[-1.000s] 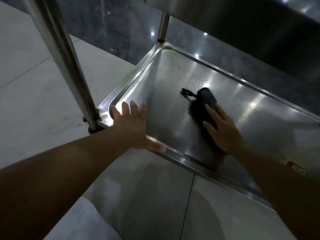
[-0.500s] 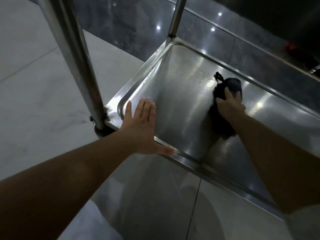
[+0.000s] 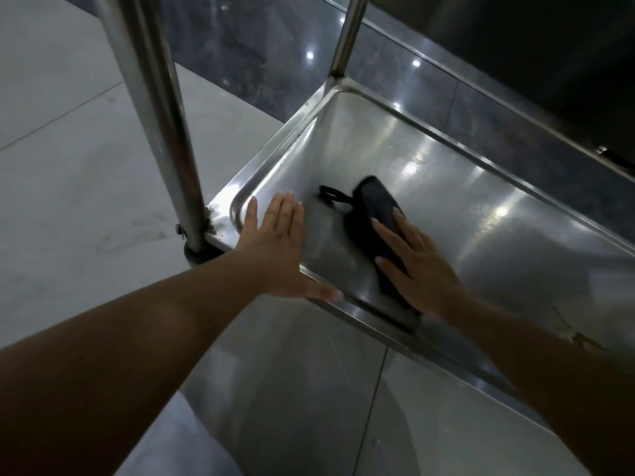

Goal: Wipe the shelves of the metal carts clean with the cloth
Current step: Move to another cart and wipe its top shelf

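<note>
A dark folded cloth with a small loop at its left end lies on the lower shelf of a stainless steel cart. My right hand presses flat on the cloth's near half, fingers spread. At the shelf's near-left corner, my left hand rests flat on the rim, thumb along the front edge, holding nothing. The shelf surface is shiny, with wet streaks and reflected lights.
A thick steel upright post rises at the near-left corner, a thinner post at the far-left corner. An upper shelf overhangs at top right. Rust-like marks sit near the right front rim. Pale floor tiles lie left.
My right hand pushed the cloth away toward the back rim, then drew it back toward the front left of the shelf. My left hand stayed on the corner rim.
</note>
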Motion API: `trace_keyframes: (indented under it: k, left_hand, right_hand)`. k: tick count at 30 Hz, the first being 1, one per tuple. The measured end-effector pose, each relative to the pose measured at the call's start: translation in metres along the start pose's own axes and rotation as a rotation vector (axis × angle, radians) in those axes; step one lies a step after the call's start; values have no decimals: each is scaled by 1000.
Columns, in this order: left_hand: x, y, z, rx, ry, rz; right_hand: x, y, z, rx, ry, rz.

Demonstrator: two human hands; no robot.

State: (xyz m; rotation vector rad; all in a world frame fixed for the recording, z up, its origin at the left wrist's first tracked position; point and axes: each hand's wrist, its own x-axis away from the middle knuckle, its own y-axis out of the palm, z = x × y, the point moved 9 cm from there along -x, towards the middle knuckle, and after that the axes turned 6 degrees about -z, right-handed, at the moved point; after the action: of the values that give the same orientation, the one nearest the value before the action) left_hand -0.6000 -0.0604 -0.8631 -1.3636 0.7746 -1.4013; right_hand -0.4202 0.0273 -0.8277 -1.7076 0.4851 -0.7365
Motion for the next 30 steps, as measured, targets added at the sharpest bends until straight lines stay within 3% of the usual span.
trace_keyframes:
  k: [10, 14, 19, 25, 30]
  left_hand:
    - [-2, -8, 13, -68, 27, -178]
    - [0, -24, 48, -315, 91, -225]
    - [6, -15, 124, -364, 253, -323]
    - [1, 15, 229, -123, 258, -219]
    - [5, 32, 248, -162, 167, -19]
  right_hand:
    - [159, 19, 89, -110, 473, 126]
    - [166, 25, 90, -108, 491, 84]
    - [167, 25, 90, -27, 440, 43]
    - [202, 29, 105, -122, 307, 104]
    - [270, 30, 156, -135, 432, 249]
